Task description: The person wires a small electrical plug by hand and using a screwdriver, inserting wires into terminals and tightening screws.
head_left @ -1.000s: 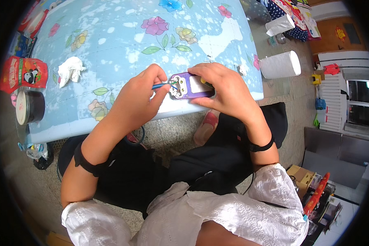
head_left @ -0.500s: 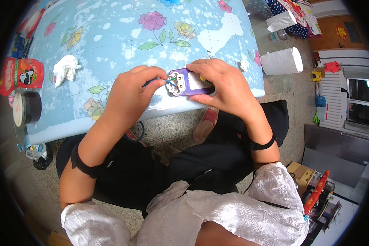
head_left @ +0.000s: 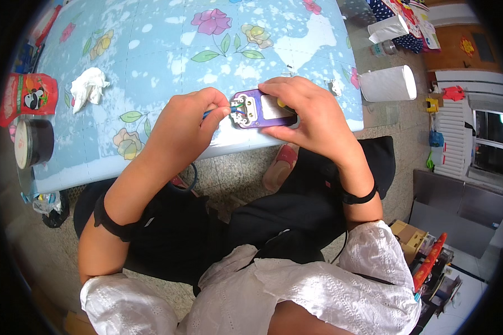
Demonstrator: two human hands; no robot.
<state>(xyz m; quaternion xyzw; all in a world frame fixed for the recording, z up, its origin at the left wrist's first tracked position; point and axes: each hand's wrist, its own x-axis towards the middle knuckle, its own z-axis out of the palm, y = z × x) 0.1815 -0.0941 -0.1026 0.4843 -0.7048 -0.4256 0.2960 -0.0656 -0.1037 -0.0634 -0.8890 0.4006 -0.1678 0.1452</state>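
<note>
A small purple oblong electrical device (head_left: 255, 120) lies at the table's near edge, its left end uncovered to show white fittings, screws and thin colored wires. A pale label covers part of its face. My right hand (head_left: 313, 114) grips the device's right end, thumb on the near side and fingers on the far side. Thumb and forefinger of my left hand (head_left: 187, 120) pinch a blue cable (head_left: 207, 113) just left of the uncovered end. The cable's thin wires run into the device. Below the table edge hangs a blue cable loop (head_left: 194, 177).
A flowered blue tablecloth (head_left: 167, 67) covers the table. Crumpled white tissue (head_left: 88, 88), a red pouch (head_left: 44, 92) and a dark tub with a pale lid (head_left: 36, 143) are at the left. A white scrap (head_left: 335, 86) lies right of my right hand. White cylinders (head_left: 388, 84) stand beyond the right edge.
My left fingers have drawn slightly away from the device's end, showing more of the wires. The device has tilted a little and shifted slightly right with my right hand.
</note>
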